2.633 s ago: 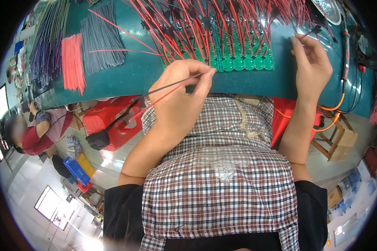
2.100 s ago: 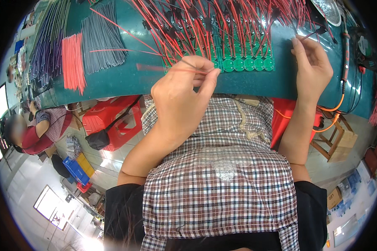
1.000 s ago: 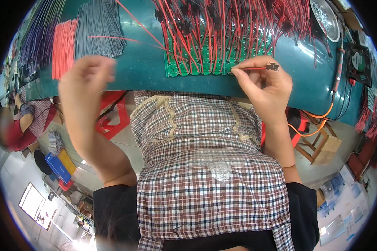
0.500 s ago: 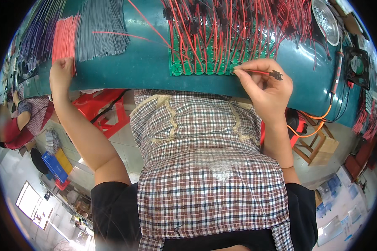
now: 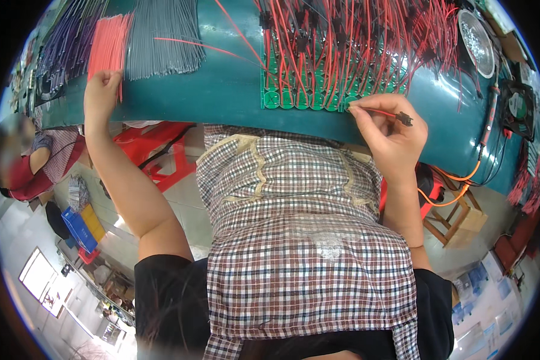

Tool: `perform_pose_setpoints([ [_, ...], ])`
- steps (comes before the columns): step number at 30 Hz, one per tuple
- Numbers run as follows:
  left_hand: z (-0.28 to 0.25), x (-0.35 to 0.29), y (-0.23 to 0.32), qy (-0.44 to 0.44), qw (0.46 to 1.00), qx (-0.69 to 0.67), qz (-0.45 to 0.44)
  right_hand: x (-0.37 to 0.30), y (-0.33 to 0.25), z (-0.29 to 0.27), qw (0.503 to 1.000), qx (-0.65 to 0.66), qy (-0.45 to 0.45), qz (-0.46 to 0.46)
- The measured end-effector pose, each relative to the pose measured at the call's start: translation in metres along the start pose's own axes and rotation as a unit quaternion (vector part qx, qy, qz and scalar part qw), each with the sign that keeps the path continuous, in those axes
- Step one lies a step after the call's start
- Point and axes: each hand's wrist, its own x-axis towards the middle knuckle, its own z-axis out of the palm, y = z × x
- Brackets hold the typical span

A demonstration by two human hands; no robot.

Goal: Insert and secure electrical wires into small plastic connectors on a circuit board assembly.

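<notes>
My left hand point(image 5: 104, 93) pinches the near end of a bundle of red wires point(image 5: 109, 45) at the table's left. Beside that bundle lies a wider bundle of grey wires point(image 5: 165, 42). My right hand point(image 5: 396, 132) holds a connector lead, a red and dark wire pair with a black plug point(image 5: 405, 119), between thumb and fingertip. The plug rests over my palm, and the wire's other end is hidden at the fingertips. Those fingertips are at the near edge of a panel of round green circuit boards point(image 5: 272, 99), from which many red and black leads stand up.
Dark purple wires point(image 5: 72, 45) lie at the far left. A metal dish point(image 5: 476, 42), a soldering iron point(image 5: 489, 120) with an orange cable and a black fan point(image 5: 518, 105) are at the right. Below the table stand a red stool point(image 5: 168, 159) and a wooden stool point(image 5: 462, 219). Another person point(image 5: 33, 162) sits at left.
The whole view has shifted, so table and hands appear a little farther right. Both hands keep their grips, with little visible movement against the wires and boards.
</notes>
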Motion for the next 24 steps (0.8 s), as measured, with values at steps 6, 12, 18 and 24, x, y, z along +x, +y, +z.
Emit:
perform_pose_setpoints([
  [6, 0.003, -0.004, 0.032, 0.016, 0.996, 0.085, -0.034, 0.001, -0.005, 0.004, 1.0, -0.021, -0.012, -0.011],
  [12, -0.007, 0.003, 0.006, -0.031, 0.999, -0.006, -0.044, 0.004, -0.002, 0.006, 0.997, -0.058, -0.023, -0.051],
  [18, 0.0, -0.002, 0.022, -0.017, 1.0, 0.009, -0.009, 0.005, -0.015, 0.003, 0.993, -0.101, -0.029, -0.061],
  [24, -0.002, -0.011, 0.05, 0.062, 0.989, -0.134, -0.026, 0.006, -0.017, -0.001, 0.991, -0.106, -0.051, -0.066],
])
